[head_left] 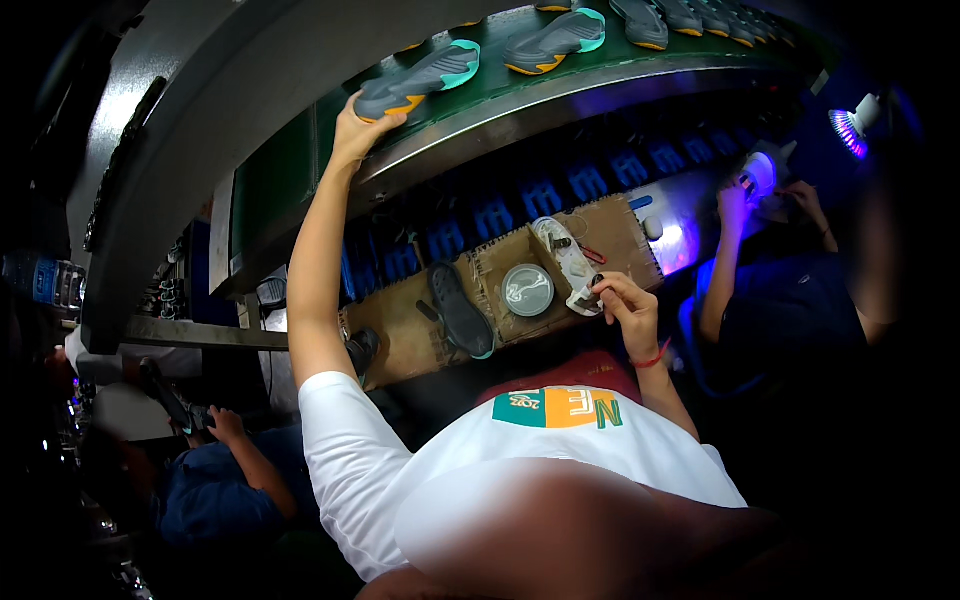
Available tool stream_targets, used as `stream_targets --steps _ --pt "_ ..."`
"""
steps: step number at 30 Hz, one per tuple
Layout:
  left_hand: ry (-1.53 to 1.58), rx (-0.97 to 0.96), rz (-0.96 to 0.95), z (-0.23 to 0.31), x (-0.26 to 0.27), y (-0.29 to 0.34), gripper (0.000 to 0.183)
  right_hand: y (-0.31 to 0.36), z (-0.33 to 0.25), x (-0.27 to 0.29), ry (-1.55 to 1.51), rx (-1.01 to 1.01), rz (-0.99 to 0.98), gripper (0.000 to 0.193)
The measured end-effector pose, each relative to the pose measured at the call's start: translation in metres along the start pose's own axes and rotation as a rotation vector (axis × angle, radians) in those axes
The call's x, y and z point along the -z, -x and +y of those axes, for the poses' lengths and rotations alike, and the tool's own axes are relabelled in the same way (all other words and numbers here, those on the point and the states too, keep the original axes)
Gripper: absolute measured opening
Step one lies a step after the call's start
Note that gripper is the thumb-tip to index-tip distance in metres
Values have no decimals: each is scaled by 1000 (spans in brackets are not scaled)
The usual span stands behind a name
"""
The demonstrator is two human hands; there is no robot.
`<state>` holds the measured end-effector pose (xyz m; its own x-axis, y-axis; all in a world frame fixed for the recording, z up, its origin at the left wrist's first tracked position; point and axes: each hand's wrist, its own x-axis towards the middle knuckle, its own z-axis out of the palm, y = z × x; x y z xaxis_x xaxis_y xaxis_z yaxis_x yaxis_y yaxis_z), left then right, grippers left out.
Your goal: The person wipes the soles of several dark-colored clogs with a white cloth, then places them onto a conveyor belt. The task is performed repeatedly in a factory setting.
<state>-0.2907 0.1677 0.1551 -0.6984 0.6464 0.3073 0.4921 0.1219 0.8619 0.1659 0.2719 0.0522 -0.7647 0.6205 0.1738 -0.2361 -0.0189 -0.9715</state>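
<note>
My left hand (357,132) reaches up to the green conveyor belt (290,160). Its fingers are closed on the near end of a grey shoe sole (425,80) with orange and turquoise parts. Over the cardboard-covered bench, my right hand (632,312) is closed in a pinch. A small dark tip shows at its fingers, too little to name. Just beside that hand lies a white shoe sole (566,262). Left of it stands a round tub (527,290) with pale contents, then a dark grey sole (460,310) lying flat.
More grey soles (556,42) line the belt toward the right. A metal rail (480,125) edges the belt, above a row of blue racks (540,200). One co-worker (790,270) handles a shoe under purple light at right; another person (230,470) works at lower left.
</note>
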Motion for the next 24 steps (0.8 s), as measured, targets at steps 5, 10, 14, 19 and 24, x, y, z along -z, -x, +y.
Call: stream_targets --steps 5,10,14,19,24 --pt "532 -39 107 26 -24 -61 43 -2 -1 11 49 -6 67 11" --pt "720 -93 198 22 -18 -121 44 -5 -1 22 52 8 130 11" --pt "768 -47 262 -3 -26 -157 45 -5 1 33 39 -4 177 10" --pt "784 56 348 -55 -46 -176 47 -8 2 47 85 -15 216 10" --pt "785 135 408 -97 -51 -164 48 -12 2 57 110 -13 242 10"
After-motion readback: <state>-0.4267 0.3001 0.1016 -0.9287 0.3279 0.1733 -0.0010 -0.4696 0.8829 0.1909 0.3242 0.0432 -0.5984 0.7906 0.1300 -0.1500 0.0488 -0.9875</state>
